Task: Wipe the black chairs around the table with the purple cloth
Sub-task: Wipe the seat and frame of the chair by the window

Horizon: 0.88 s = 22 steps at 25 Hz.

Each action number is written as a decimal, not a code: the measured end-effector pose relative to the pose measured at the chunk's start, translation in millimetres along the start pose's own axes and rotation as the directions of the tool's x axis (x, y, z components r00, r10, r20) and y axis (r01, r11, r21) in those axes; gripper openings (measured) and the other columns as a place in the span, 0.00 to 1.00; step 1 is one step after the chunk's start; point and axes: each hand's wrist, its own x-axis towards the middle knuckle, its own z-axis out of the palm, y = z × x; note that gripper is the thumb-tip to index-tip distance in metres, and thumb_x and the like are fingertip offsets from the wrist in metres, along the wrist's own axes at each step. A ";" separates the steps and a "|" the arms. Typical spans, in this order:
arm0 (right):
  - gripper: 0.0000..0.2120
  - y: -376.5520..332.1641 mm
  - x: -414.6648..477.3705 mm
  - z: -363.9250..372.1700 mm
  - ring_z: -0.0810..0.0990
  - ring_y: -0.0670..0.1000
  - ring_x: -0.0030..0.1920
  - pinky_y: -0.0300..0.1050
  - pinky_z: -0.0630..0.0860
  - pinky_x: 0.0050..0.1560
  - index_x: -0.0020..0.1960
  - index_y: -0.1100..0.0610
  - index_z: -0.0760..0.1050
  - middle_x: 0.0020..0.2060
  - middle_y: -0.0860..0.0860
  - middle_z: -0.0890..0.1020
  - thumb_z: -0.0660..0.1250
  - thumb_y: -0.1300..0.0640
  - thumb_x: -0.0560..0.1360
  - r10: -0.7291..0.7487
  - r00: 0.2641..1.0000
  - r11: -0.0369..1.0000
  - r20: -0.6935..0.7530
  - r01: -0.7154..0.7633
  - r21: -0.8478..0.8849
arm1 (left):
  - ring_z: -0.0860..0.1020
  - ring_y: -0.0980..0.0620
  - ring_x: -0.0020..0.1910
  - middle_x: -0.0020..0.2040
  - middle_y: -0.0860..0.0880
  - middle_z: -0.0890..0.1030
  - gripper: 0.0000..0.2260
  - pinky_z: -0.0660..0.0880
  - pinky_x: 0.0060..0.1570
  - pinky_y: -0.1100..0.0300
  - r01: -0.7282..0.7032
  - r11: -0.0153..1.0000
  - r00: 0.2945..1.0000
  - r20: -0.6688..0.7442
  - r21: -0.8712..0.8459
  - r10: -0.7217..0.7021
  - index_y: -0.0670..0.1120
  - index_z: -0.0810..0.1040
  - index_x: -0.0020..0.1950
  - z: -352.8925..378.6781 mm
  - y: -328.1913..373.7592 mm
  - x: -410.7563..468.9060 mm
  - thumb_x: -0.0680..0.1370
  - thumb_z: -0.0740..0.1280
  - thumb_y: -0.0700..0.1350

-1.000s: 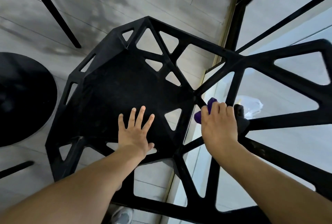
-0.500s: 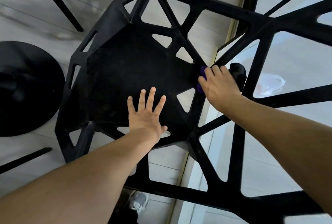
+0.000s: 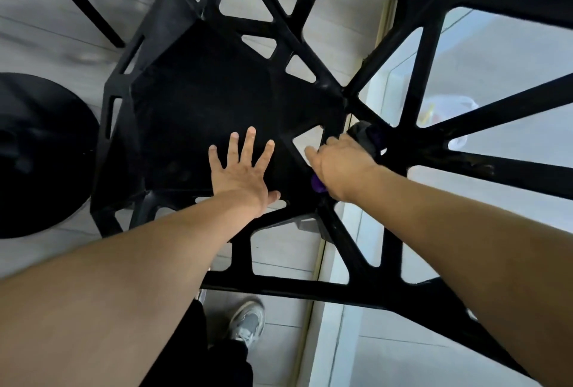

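Note:
A black chair with triangular cut-outs fills the view from above. My left hand lies flat on its seat, fingers spread, holding nothing. My right hand presses the purple cloth against the strut where seat meets backrest; only a small purple bit shows under the wrist, and more purple peeks by the fingers beside a dark rounded part. The backrest lattice spreads to the right.
A round black table base sits on the grey floor at left, with a thin black leg above it. A metal floor strip and glass panel run down the right. My grey shoe is below.
My right hand has slid the cloth down along the strut toward the seat's near corner. The view has shifted so the chair sits higher in frame. My left hand stays flat on the seat.

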 end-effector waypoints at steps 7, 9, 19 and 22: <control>0.22 -44.9 -14.5 -16.9 0.76 0.58 0.60 0.51 0.69 0.60 0.68 0.57 0.67 0.58 0.53 0.79 0.70 0.55 0.77 -0.086 0.982 0.996 0.167 0.080 0.038 | 0.30 0.41 0.79 0.77 0.48 0.22 0.44 0.41 0.77 0.34 -0.003 1.000 1.000 0.006 -0.005 0.003 0.58 0.26 0.78 0.2 -0.5 -1.9 0.79 0.56 0.71; 0.20 -48.5 -21.2 -20.0 0.77 0.56 0.50 0.50 0.72 0.49 0.66 0.56 0.70 0.52 0.51 0.78 0.71 0.53 0.77 -0.102 0.978 0.984 0.183 0.071 0.165 | 0.30 0.41 0.79 0.77 0.48 0.22 0.44 0.41 0.77 0.34 -0.006 1.000 1.000 -0.001 -0.015 0.006 0.58 0.27 0.78 0.2 -2.0 -1.1 0.79 0.56 0.71; 0.24 -51.7 -69.6 -31.5 0.77 0.57 0.57 0.50 0.64 0.50 0.66 0.53 0.68 0.53 0.53 0.79 0.71 0.48 0.75 0.058 0.997 0.951 0.051 -0.070 0.300 | 0.32 0.40 0.80 0.78 0.47 0.24 0.44 0.42 0.77 0.34 -0.054 0.998 0.998 -0.029 -0.039 0.052 0.58 0.29 0.79 2.3 -6.0 -2.1 0.79 0.56 0.71; 0.25 -1.8 -129.7 -82.4 0.73 0.56 0.57 0.50 0.64 0.56 0.67 0.52 0.64 0.51 0.52 0.75 0.71 0.52 0.75 0.223 0.960 0.963 -0.169 -0.189 0.194 | 0.33 0.40 0.80 0.78 0.46 0.24 0.44 0.43 0.77 0.33 -0.066 0.997 0.997 -0.036 -0.051 0.064 0.57 0.29 0.80 2.9 -7.7 -3.2 0.79 0.56 0.71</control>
